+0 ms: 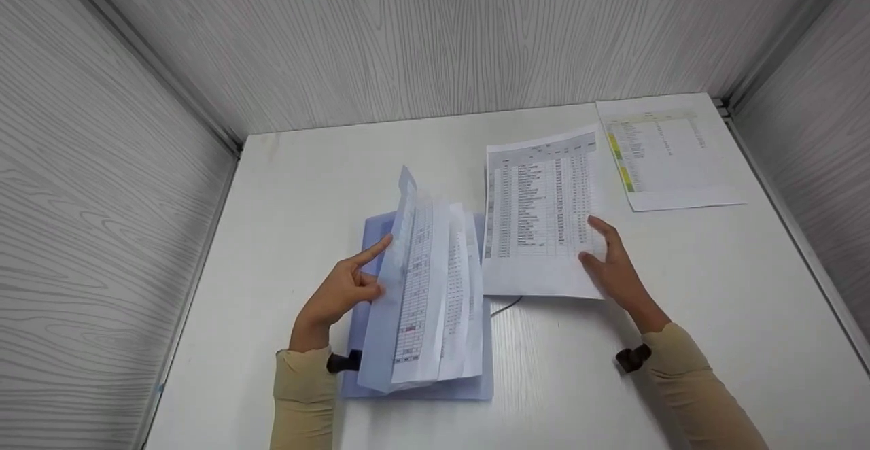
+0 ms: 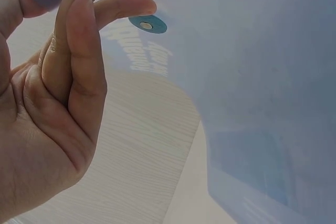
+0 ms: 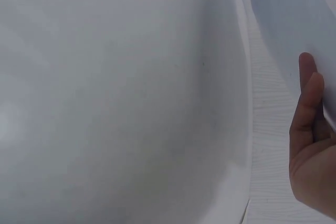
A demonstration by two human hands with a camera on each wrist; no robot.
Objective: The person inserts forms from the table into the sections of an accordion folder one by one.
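In the head view a translucent blue document folder is raised open, with several printed sheets fanned inside. My left hand holds its left edge, index finger extended along it. In the left wrist view a fingertip touches the folder beside a round teal snap button. On the right my right hand grips the right edge of a printed table sheet, the thumb on its face. In the right wrist view fingers lie against the paper's other side.
At the back right corner of the white table lies another printed sheet with yellow and green marks. A thin dark cord shows beside the folder. Wood-grain panels enclose the table's back and sides.
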